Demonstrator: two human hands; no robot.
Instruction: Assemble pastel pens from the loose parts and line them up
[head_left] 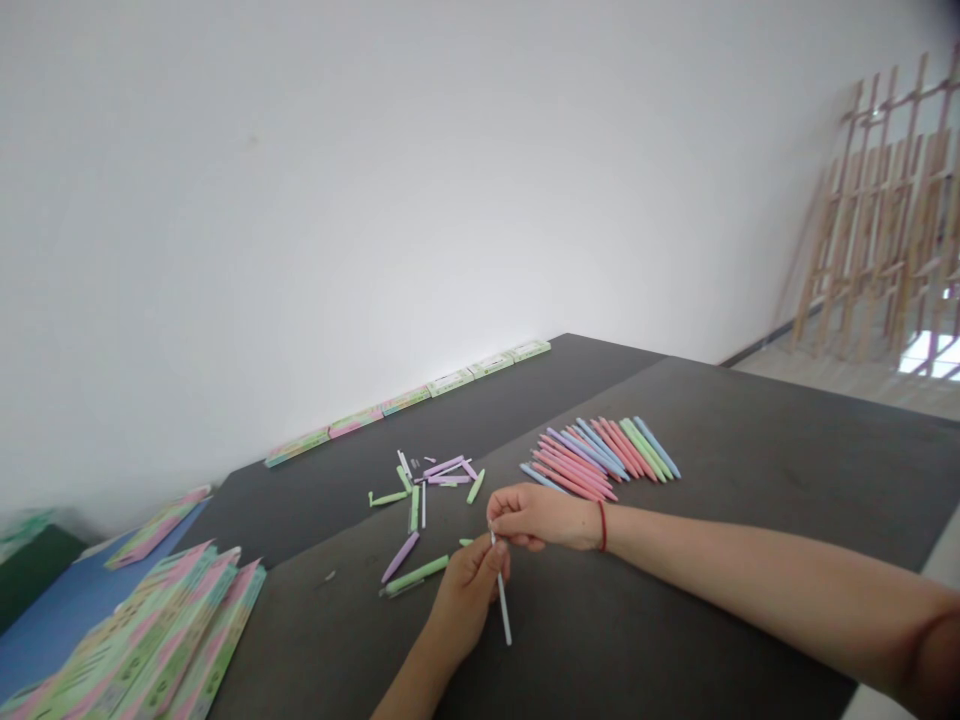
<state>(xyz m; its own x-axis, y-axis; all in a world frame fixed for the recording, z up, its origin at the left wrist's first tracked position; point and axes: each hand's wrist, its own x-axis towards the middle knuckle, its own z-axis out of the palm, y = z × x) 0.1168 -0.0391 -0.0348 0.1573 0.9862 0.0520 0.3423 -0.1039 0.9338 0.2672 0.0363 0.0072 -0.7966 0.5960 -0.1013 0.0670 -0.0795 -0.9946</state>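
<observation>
White pen refill [503,605], in left hand [466,600], right hand [536,517] pinching its top

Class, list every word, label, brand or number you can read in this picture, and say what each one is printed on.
Row of flat pastel boxes at the far side: print too small to read.
Stack of pink-and-green boxes at lower left: markings too blurred to read.
Pastel pens and white refill: no text visible.
Nothing can be quoted.

Looks like a skinny white pen refill [502,607], sitting tilted, pinched between the left hand [466,598] and right hand [535,517], with loose green and purple pen barrels [414,575] scattered just past it.
</observation>
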